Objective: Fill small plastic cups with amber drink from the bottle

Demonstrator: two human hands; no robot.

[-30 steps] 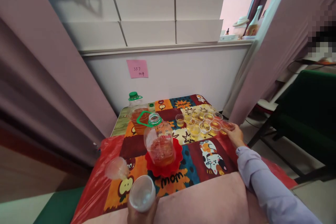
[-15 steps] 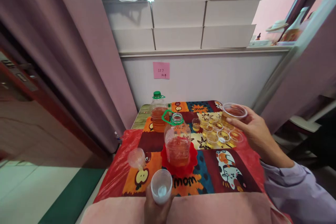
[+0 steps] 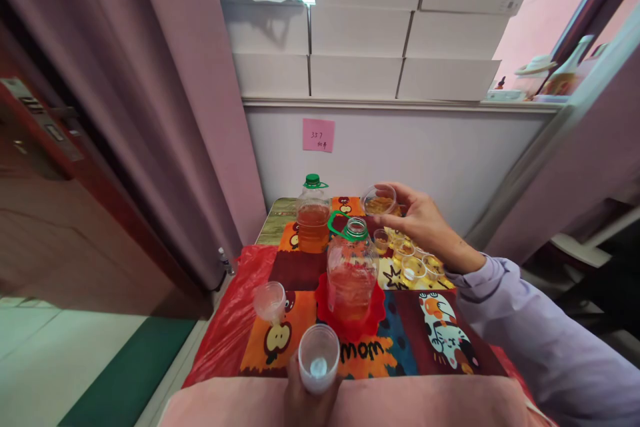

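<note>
My right hand [image 3: 420, 217] grips a clear plastic cup [image 3: 379, 201] by its side, raised above the back of the table; yellowish liquid seems to show in it. Low at the front, my left hand [image 3: 311, 399] is wrapped round another clear plastic cup [image 3: 319, 353], its mouth tilted towards me and a pale bottom showing. Between the hands stands an uncapped plastic jug [image 3: 353, 273] with a green handle and amber liquid, set on a red scalloped dish [image 3: 376, 312]. Several small cups of yellow liquid [image 3: 414, 268] cluster beneath my right forearm.
A second jug [image 3: 313, 220] with a green cap stands at the back left, partly filled with amber liquid. A clear funnel-shaped piece [image 3: 270, 301] lies on the patterned mat [image 3: 320, 363] at left. Red plastic sheeting [image 3: 220, 327] covers the table's left side.
My right hand has carried its cup leftward from above the cluster of cups to behind the open jug. My left hand keeps its cup at the front. The view has shifted slightly.
</note>
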